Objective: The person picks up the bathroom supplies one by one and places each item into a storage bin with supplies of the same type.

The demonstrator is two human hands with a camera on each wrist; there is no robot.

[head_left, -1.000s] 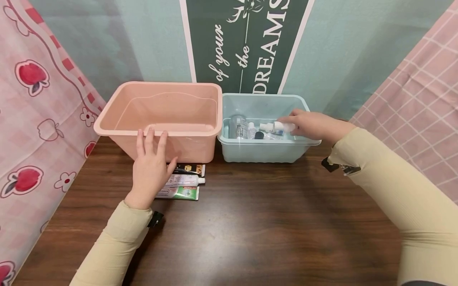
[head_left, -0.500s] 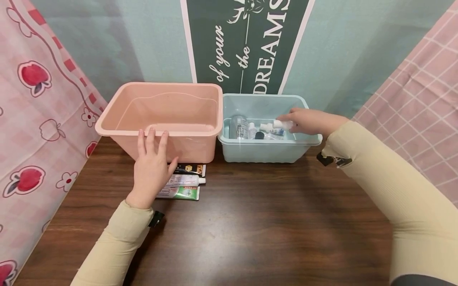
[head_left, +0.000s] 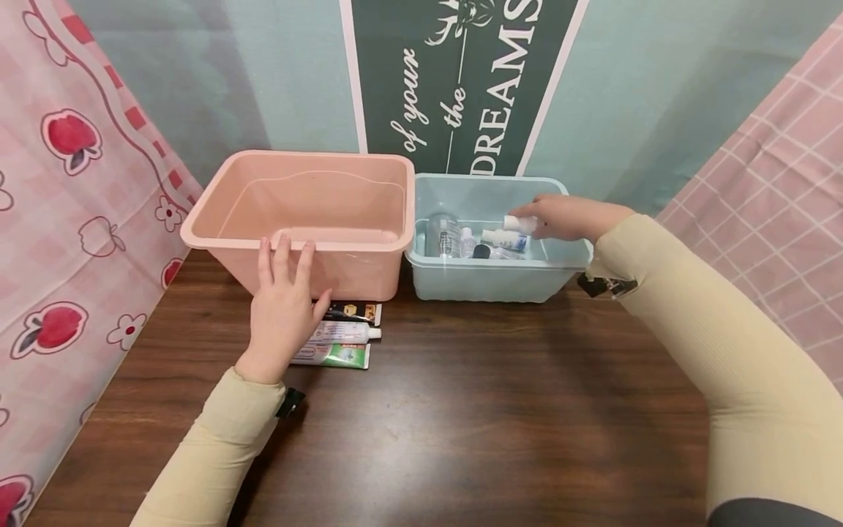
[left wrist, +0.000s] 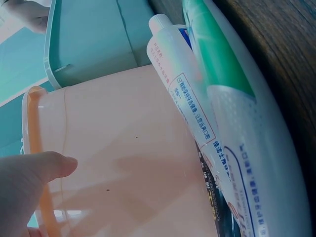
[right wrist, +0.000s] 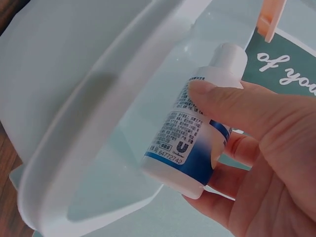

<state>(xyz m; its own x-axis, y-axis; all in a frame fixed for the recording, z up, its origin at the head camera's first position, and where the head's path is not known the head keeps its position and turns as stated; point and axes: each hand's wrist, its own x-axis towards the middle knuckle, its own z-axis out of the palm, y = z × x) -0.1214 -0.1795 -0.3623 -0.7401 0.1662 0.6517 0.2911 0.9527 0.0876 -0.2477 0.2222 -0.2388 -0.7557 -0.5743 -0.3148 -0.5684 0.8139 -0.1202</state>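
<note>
My right hand holds a small white bottle over the blue bin. In the right wrist view the thumb lies across its printed label, which has a blue band, and the fingers are behind it. Several small bottles lie inside this bin, among them a white one with a blue print and a clear one. My left hand rests with straight fingers on the front rim of the pink bin. Its thumb extends along the outer front wall.
Three tubes lie side by side on the wooden table before the pink bin: a black one, a white toothpaste tube and a green-and-white one. Behind the bins hangs a blue-green cloth; patterned pink cloths flank the table.
My right hand has lifted the white bottle slightly away from the other bottles and drawn it a little to the left. My left hand stays on the pink bin's rim.
</note>
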